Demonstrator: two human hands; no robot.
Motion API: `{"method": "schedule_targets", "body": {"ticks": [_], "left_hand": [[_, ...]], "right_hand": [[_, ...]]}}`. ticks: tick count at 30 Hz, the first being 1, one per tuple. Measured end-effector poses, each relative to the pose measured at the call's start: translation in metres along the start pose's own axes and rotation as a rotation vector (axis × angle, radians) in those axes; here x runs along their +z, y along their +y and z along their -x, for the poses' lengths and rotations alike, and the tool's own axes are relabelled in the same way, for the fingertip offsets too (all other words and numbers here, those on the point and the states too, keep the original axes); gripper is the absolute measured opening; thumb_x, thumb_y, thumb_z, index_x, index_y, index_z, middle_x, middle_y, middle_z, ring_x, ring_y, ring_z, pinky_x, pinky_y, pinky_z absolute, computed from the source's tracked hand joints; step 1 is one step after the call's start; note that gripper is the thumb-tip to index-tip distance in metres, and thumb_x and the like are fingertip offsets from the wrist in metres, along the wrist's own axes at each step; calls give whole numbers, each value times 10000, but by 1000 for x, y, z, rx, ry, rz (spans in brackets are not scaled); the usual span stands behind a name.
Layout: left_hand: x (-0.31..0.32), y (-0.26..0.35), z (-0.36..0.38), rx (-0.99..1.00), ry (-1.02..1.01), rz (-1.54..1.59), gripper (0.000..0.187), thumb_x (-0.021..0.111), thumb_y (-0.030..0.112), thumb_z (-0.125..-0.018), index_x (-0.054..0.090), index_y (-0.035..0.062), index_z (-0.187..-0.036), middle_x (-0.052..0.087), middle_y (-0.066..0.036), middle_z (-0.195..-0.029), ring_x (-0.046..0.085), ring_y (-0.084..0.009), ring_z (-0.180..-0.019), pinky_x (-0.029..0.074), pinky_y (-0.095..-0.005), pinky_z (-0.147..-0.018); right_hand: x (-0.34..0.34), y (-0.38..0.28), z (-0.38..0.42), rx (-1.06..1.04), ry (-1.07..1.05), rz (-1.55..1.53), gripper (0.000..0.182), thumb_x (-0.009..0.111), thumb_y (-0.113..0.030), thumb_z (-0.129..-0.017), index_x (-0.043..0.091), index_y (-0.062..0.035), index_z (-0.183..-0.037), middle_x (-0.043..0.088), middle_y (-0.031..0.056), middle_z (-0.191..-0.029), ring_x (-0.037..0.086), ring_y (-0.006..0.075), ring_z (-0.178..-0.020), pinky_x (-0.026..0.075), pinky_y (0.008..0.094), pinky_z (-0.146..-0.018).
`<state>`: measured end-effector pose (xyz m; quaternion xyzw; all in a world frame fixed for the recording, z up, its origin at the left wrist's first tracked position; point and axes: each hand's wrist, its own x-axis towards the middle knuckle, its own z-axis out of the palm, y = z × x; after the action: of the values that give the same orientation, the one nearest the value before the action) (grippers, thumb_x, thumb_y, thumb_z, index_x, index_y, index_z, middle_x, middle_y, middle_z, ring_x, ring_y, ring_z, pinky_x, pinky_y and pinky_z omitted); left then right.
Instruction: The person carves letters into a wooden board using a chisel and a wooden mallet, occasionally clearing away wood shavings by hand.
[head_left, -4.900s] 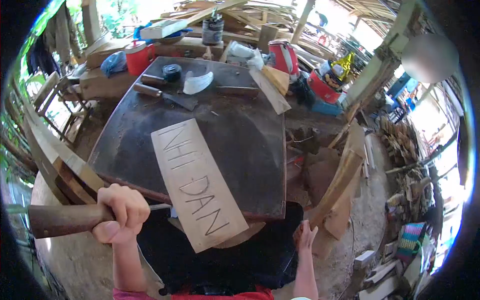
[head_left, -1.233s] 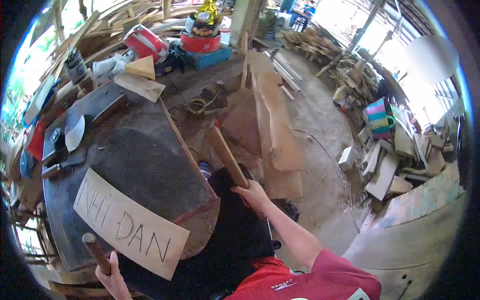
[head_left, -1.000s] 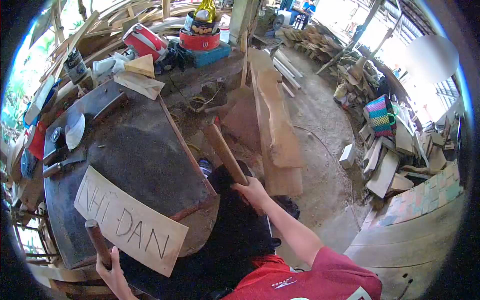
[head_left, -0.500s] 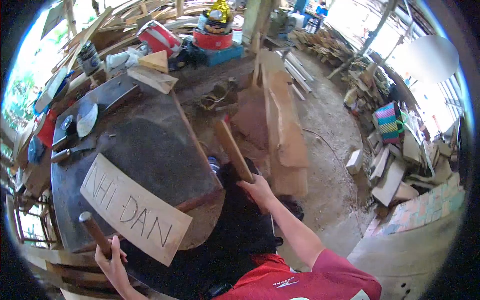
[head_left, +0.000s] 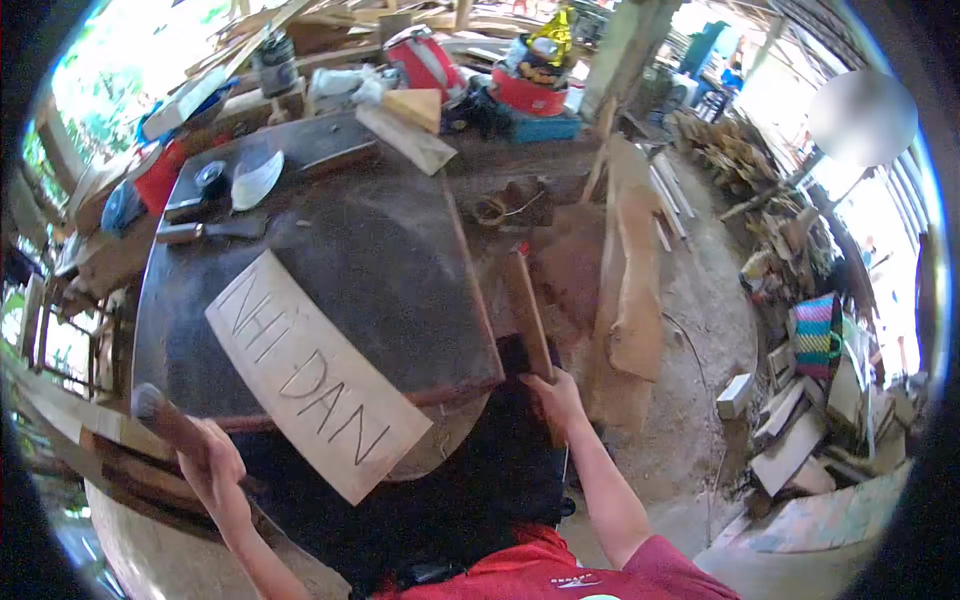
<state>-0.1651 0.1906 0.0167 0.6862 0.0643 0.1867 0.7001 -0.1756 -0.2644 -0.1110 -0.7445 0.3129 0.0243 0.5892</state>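
Note:
A pale wooden board point(head_left: 310, 372) with the carved letters "NHI DAN" lies slantwise on the dark worktable point(head_left: 390, 260), its near end overhanging the table's front edge. My left hand point(head_left: 213, 468) grips the brown wooden handle of a tool point(head_left: 160, 416) just left of the board's near end. My right hand point(head_left: 553, 393) holds the lower end of a long wooden stick point(head_left: 528, 312) upright beside the table's right edge.
At the table's far end lie a chisel point(head_left: 205, 230), a curved white piece point(head_left: 256, 180), a round black tin point(head_left: 211, 176) and wood offcuts point(head_left: 405, 135). Red containers point(head_left: 430, 62) and planks stand behind. A thick plank point(head_left: 630, 290) leans at right; scrap wood point(head_left: 790, 440) litters the dirt floor.
My view has swung back left toward the table. My right hand has kept its hold on the stick and drawn it closer to the table edge. My left hand still grips the tool handle.

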Motion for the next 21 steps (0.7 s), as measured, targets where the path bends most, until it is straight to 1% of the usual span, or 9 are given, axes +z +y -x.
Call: {"method": "schedule_targets", "body": {"ticks": [1, 2, 6, 9, 10, 13, 15, 18, 21], "left_hand": [[2, 2, -2, 26, 38, 118, 374, 662, 383, -965, 474, 80, -1078, 478, 19, -796, 357, -25, -566, 273, -192, -467], [2, 2, -8, 107, 49, 141, 473, 605, 516, -961, 433, 91, -1077, 422, 20, -806, 319, -31, -505, 249, -180, -421], [17, 36, -18, 178, 38, 323, 554, 481, 642, -965, 410, 92, -965, 360, 8, -775, 267, -52, -450, 215, -187, -359], [25, 55, -28, 206, -3, 558, 555, 481, 638, -966, 404, 90, -922, 351, -5, -714, 260, -59, -432, 215, -197, -340], [32, 65, -31, 220, -22, 625, 588, 477, 656, -959, 406, 83, -846, 341, -6, -621, 272, -62, -416, 197, -208, -331], [35, 66, -51, 339, -260, 763, 614, 475, 674, -950, 393, 90, -776, 338, 6, -561, 293, -61, -412, 193, -207, -351], [34, 55, -73, 323, -249, 820, 618, 484, 674, -943, 381, 101, -735, 352, 5, -553, 307, -70, -411, 224, -206, -390], [52, 52, -89, 188, -27, 864, 661, 473, 713, -920, 369, 105, -682, 355, -6, -575, 309, -83, -378, 231, -207, -362], [63, 44, -100, 170, -57, 958, 683, 474, 743, -894, 380, 105, -669, 373, -8, -570, 301, -86, -346, 240, -209, -331]], "right_hand": [[0, 1, -1, 1, -1, 13, 226, 725, -247, -868, 594, -63, -864, 498, -12, -615, 488, 114, -480, 392, 287, -436], [2, 4, -4, 28, 14, -16, 234, 721, -245, -866, 572, -67, -832, 493, -13, -607, 488, 108, -473, 392, 292, -429], [-4, 28, -19, 5, -3, 8, 327, 761, -273, -850, 657, 8, -981, 619, 28, -753, 523, 119, -651, 438, 312, -605], [-7, 30, -23, 17, -29, 64, 327, 759, -270, -854, 656, 10, -986, 614, 18, -739, 522, 114, -651, 436, 316, -595], [-7, 28, -22, 5, -25, 66, 327, 757, -277, -855, 657, 9, -979, 613, 15, -736, 523, 114, -645, 437, 317, -591], [-4, 20, -16, 4, -13, 70, 333, 754, -294, -857, 662, 5, -967, 616, 10, -734, 529, 114, -630, 440, 319, -578], [-4, 13, -12, 38, -5, 75, 339, 754, -302, -856, 668, 5, -971, 626, 12, -745, 539, 113, -626, 443, 318, -570], [-3, 5, -8, 34, -27, 13, 327, 753, -290, -857, 676, 2, -983, 636, 12, -751, 552, 109, -636, 444, 296, -569], [0, 22, -18, -109, 47, 37, 235, 710, -262, -866, 607, -61, -801, 534, 21, -597, 485, 131, -433, 366, 314, -406]]}}
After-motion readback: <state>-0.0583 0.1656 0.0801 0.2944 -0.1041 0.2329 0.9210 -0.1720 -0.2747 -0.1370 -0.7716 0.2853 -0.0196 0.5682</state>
